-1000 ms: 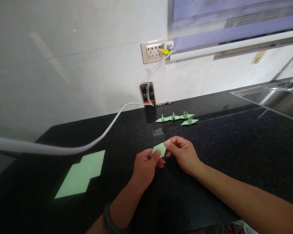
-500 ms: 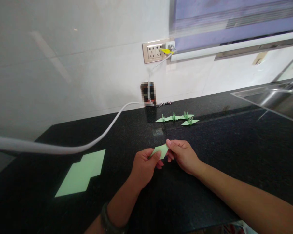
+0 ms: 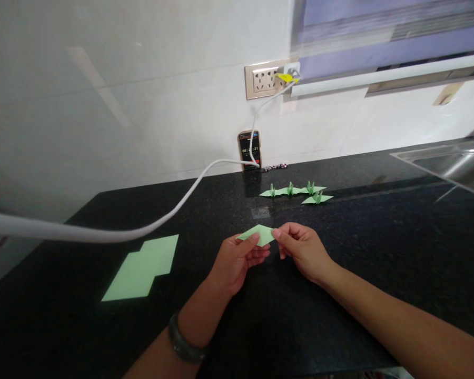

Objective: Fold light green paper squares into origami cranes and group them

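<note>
A small folded piece of green paper [image 3: 264, 233] is held above the dark counter, between both hands. My left hand [image 3: 237, 258] grips it from the left, thumb on top and fingers beneath. At its right corner, the thumb and fingers of my right hand [image 3: 300, 245] pinch the paper. Behind the hands stand several folded green paper cranes [image 3: 290, 190], mostly in a row, with one slightly in front. Flat green paper sheets [image 3: 142, 271] overlap on the counter to the left.
A phone [image 3: 249, 150] showing a timer leans on the wall, beside a beaded strand [image 3: 275, 167]. Its white cable [image 3: 189, 192] sweeps across the left. A wall socket [image 3: 266, 79] is above, and a metal sink [image 3: 458, 163] is set in the counter [image 3: 351, 231] at right.
The folded paper has turned in my hands, and now shows a pointed top and a longer left tip. My view has shifted slightly, so the surroundings sit further right.
</note>
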Motion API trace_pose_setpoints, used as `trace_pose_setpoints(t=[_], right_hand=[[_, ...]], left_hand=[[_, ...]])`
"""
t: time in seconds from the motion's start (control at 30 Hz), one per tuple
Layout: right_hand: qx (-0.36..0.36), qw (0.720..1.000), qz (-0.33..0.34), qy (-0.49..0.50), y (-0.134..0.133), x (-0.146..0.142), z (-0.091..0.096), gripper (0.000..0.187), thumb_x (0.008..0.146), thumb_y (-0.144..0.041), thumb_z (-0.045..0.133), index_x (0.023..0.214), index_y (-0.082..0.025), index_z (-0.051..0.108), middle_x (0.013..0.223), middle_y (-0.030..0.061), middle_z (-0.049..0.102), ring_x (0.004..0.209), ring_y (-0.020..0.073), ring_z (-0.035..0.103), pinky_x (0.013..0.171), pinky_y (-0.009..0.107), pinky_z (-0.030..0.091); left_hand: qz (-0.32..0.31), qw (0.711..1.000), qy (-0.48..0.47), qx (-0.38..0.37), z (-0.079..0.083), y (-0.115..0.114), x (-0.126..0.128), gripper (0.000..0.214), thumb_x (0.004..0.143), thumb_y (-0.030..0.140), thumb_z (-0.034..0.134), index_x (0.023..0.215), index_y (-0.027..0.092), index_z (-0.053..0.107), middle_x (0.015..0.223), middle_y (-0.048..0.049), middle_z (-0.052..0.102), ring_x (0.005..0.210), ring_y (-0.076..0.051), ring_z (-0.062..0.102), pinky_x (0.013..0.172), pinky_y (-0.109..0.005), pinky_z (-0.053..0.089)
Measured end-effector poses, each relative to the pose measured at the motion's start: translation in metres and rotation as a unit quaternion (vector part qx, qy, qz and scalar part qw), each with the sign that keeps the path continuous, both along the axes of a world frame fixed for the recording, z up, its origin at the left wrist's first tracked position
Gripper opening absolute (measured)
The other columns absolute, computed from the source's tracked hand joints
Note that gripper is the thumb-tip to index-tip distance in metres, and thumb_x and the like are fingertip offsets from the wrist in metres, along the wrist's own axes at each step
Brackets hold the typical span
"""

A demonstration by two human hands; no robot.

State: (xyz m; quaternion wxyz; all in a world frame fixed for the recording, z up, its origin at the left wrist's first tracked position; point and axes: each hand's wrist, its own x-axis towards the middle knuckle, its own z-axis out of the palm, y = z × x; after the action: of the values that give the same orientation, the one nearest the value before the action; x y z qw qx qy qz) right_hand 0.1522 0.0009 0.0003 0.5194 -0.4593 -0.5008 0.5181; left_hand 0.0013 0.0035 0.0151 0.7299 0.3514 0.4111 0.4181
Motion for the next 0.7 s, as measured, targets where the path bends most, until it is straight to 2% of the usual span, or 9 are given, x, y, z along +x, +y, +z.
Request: trace_pose_setpoints(t=[0.13,0.2,0.27,0.3,0.37,0.4,0.43,0.5,0.7], right_hand=[[0.021,0.994,-0.011,-0.110,0.003,0.005,-0.002,0.032,0.074,-0.042,0.054,0.056,-0.017,0.045,0.043,-0.0054,0.042,0.038,0.0065,0.036,0.039,0.020,0.028],[0.090,0.977,-0.064,-0.182,0.003,0.009,0.000,0.031,0.076,-0.040,0.052,0.057,-0.017,0.045,0.045,-0.0043,0.042,0.041,0.0074,0.037,0.040,0.020,0.030],[0.213,0.933,-0.124,-0.263,0.002,0.012,0.003,0.019,0.074,-0.034,0.056,0.067,-0.017,0.052,0.056,-0.0012,0.048,0.050,0.0098,0.042,0.046,0.022,0.035],[0.281,0.904,-0.127,-0.297,0.001,0.012,0.005,0.014,0.073,-0.031,0.058,0.076,-0.017,0.055,0.063,0.0009,0.051,0.056,0.0114,0.046,0.051,0.024,0.039],[0.384,0.850,-0.059,-0.356,-0.002,0.011,0.006,0.013,0.075,-0.025,0.056,0.087,-0.019,0.058,0.074,0.0041,0.055,0.067,0.0136,0.050,0.059,0.026,0.042],[0.411,0.827,-0.021,-0.384,-0.003,0.009,0.006,0.014,0.077,-0.023,0.054,0.090,-0.020,0.059,0.076,0.0048,0.056,0.070,0.0142,0.051,0.061,0.027,0.043],[0.427,0.807,0.008,-0.407,-0.004,0.007,0.006,0.014,0.078,-0.022,0.053,0.090,-0.020,0.060,0.078,0.0051,0.056,0.072,0.0146,0.051,0.063,0.027,0.043],[0.438,0.783,0.023,-0.442,-0.005,0.004,0.004,0.015,0.079,-0.022,0.052,0.090,-0.020,0.061,0.079,0.0057,0.057,0.074,0.0155,0.051,0.064,0.028,0.043],[0.434,0.771,0.008,-0.467,-0.003,0.003,0.002,0.014,0.080,-0.021,0.050,0.085,-0.017,0.062,0.080,0.0067,0.057,0.074,0.0154,0.050,0.065,0.028,0.043]], left_hand=[[0.022,1.000,0.020,-0.008,-0.002,0.001,-0.002,0.027,0.067,0.032,0.064,0.081,0.009,0.062,0.067,-0.0071,0.066,0.056,-0.011,0.061,0.052,-0.018,0.046],[0.035,0.999,0.026,-0.015,-0.003,0.002,-0.002,0.028,0.067,0.033,0.063,0.081,0.009,0.062,0.067,-0.0076,0.066,0.055,-0.011,0.061,0.051,-0.019,0.046],[0.047,0.998,0.034,-0.021,-0.005,0.003,-0.002,0.028,0.067,0.033,0.063,0.080,0.009,0.062,0.067,-0.0082,0.066,0.055,-0.012,0.061,0.050,-0.019,0.046],[0.051,0.998,0.037,-0.023,-0.005,0.004,-0.001,0.028,0.067,0.033,0.062,0.080,0.009,0.063,0.067,-0.0083,0.066,0.056,-0.012,0.061,0.050,-0.019,0.046],[0.056,0.997,0.041,-0.021,-0.005,0.004,0.000,0.026,0.067,0.033,0.062,0.076,0.008,0.063,0.064,-0.0071,0.065,0.055,-0.011,0.061,0.050,-0.019,0.046],[0.060,0.997,0.043,-0.019,-0.006,0.003,0.000,0.025,0.067,0.032,0.063,0.074,0.009,0.062,0.062,-0.0058,0.065,0.053,-0.011,0.060,0.050,-0.019,0.045],[0.063,0.997,0.044,-0.017,-0.005,0.003,0.001,0.024,0.066,0.033,0.063,0.071,0.009,0.062,0.059,-0.0046,0.064,0.051,-0.010,0.059,0.050,-0.019,0.045],[0.065,0.996,0.054,-0.010,-0.005,0.001,0.001,0.025,0.066,0.034,0.063,0.067,0.009,0.061,0.056,-0.0033,0.062,0.049,-0.009,0.057,0.050,-0.019,0.045],[0.058,0.993,0.100,0.005,-0.001,-0.001,0.003,0.027,0.067,0.037,0.060,0.070,0.010,0.062,0.059,-0.0052,0.064,0.052,-0.010,0.058,0.053,-0.021,0.044]])
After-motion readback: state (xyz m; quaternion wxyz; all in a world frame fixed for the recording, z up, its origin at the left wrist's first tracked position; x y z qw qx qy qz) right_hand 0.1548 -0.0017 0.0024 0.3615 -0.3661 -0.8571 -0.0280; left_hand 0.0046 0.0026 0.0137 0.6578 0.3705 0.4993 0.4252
